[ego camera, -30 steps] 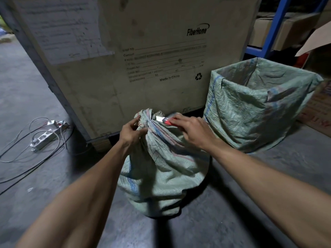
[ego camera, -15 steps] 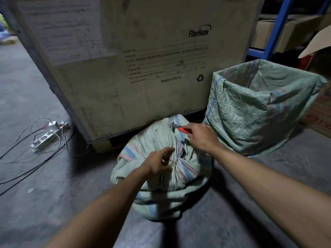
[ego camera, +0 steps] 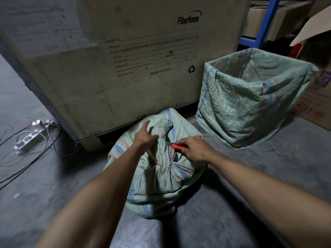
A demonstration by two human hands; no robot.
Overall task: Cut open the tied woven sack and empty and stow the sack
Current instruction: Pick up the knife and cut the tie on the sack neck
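A pale green woven sack (ego camera: 155, 176) with blue and pink stripes lies on the concrete floor, its neck bunched and tied. My left hand (ego camera: 145, 136) grips the gathered neck of the sack near the knot. My right hand (ego camera: 195, 149) holds a red utility knife (ego camera: 178, 146), its tip pointing left at the bunched neck just beside my left hand. A thin pale string runs down from my left hand across the folds.
A big wooden crate (ego camera: 125, 59) stands right behind the sack. An open, empty green woven sack (ego camera: 250, 99) stands at the right. A power strip with cables (ego camera: 30, 138) lies on the floor at left. Blue shelving (ego camera: 263, 27) and cardboard boxes (ego camera: 315, 104) fill the far right.
The sack went from upright to lying lower on the floor. My left hand shifted up onto the bunched neck, and my right hand brought the knife down beside it.
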